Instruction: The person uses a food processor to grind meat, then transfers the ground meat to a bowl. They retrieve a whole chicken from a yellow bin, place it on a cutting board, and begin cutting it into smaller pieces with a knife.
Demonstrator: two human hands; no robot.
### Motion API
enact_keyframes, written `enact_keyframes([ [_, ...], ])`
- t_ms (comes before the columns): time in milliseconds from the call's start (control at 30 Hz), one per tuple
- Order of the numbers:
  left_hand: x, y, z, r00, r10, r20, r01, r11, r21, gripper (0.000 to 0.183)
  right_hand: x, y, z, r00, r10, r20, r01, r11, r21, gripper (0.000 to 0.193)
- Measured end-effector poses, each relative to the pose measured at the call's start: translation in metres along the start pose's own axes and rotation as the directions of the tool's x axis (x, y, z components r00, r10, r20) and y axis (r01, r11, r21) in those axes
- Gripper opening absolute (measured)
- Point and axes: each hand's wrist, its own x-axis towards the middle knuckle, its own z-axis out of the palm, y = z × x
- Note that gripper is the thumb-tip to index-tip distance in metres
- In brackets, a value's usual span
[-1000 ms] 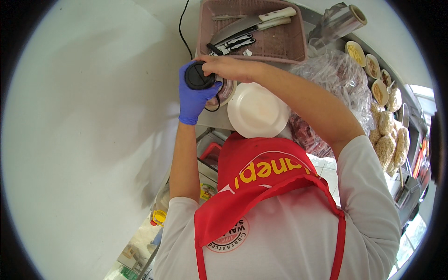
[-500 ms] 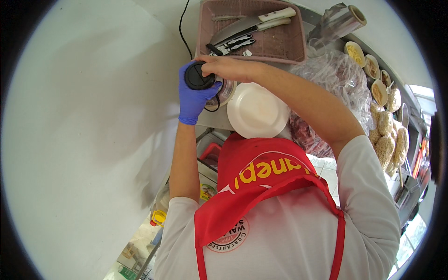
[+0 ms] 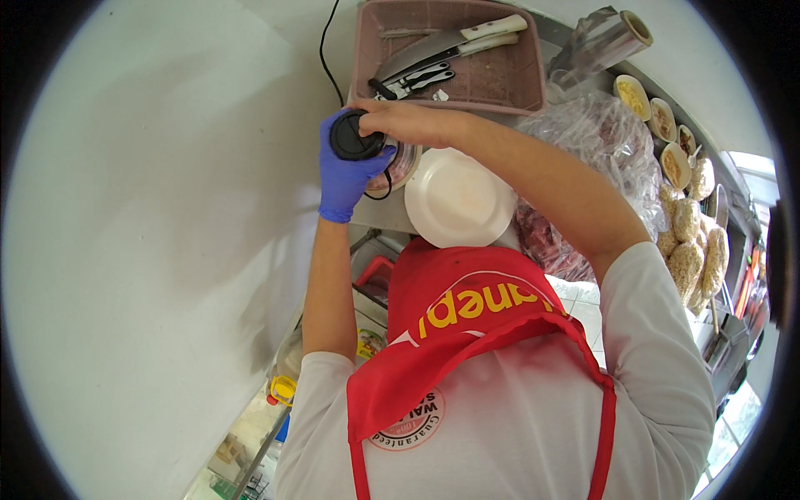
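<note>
My left hand [image 3: 342, 179], in a blue glove, is wrapped around the round black top unit [image 3: 357, 137] of what looks like an electric food chopper. My bare right hand [image 3: 400, 122] reaches across from the right. Its thumb lies on the black top and its fingers bend around the far side, partly hidden. Beneath sits a clear bowl [image 3: 403, 171] with pinkish contents, mostly covered by my hands. A black cord [image 3: 387, 187] loops beside it. Just right of the bowl is a white round plate [image 3: 461, 198] with nothing on it.
Beyond my hands, a brown plastic basket [image 3: 533, 83] holds knives and a black-handled tool. To the right lie a plastic bag of red meat [image 3: 592, 158], a film roll [image 3: 621, 42], small bowls of ingredients [image 3: 632, 97] and several grain-filled bags [image 3: 687, 265]. A white wall [image 3: 150, 250] stands close on the left.
</note>
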Motion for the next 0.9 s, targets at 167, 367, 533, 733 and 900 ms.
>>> enact_keyframes([
  [167, -0.001, 0.002, 0.0, 1.0, 0.004, -0.005, -0.004, 1.0, -0.021, 0.083, -0.003, -0.003, 0.0, 1.0, 0.018, 0.007, -0.019, 1.0, 0.017, 0.067],
  [367, -0.001, 0.003, -0.001, 1.0, 0.02, 0.012, -0.02, 0.999, -0.042, 0.083, -0.01, -0.009, 0.002, 0.999, 0.05, -0.016, -0.05, 0.999, 0.001, 0.07],
  [533, 0.0, 0.005, -0.001, 0.999, 0.029, 0.016, -0.03, 0.999, 0.026, 0.084, -0.009, -0.009, 0.001, 0.999, 0.047, -0.02, -0.048, 0.998, -0.032, 0.073],
  [733, -0.001, 0.012, -0.007, 0.996, -0.038, 0.076, 0.044, 0.996, -0.081, 0.089, -0.017, -0.014, 0.001, 0.999, 0.019, 0.041, -0.019, 1.0, 0.008, 0.073],
  [900, -0.007, 0.014, -0.027, 0.997, 0.074, -0.002, -0.074, 0.989, -0.127, 0.076, -0.011, 0.024, -0.021, 0.974, -0.021, -0.227, 0.065, 0.98, 0.187, 0.063],
])
